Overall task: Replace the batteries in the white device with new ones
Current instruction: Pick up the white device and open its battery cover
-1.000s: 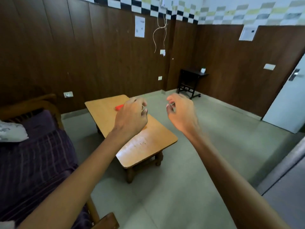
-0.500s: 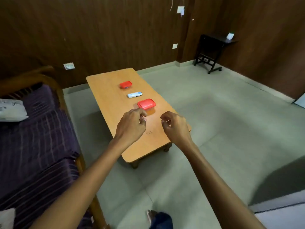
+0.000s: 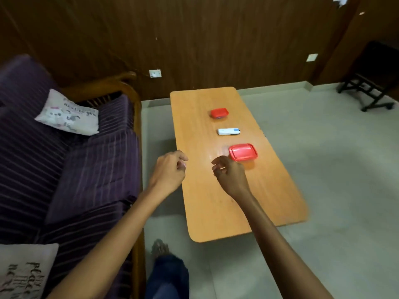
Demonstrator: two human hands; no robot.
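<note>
The white device [image 3: 228,131], small and oblong with a blue end, lies on the low wooden table [image 3: 216,201] between two red lidded boxes. The smaller red box [image 3: 219,113] is farther away, the larger red box [image 3: 243,152] nearer. My left hand [image 3: 169,171] hovers over the table's left edge, fingers loosely curled and holding nothing. My right hand [image 3: 230,174] hangs just in front of the larger red box, fingers also loosely curled and holding nothing. No batteries are visible.
A purple striped sofa [image 3: 75,160] with wooden arms stands left of the table, with a printed cushion [image 3: 68,114] on it and another [image 3: 23,270] at the near corner. My leg and bare foot [image 3: 160,249] are between sofa and table. A dark stand [image 3: 371,83] sits far right.
The view has tilted down and moved closer to the table, bringing the sofa into view. Both hands have lowered over the table's near half, the right hand ending close to the larger red box.
</note>
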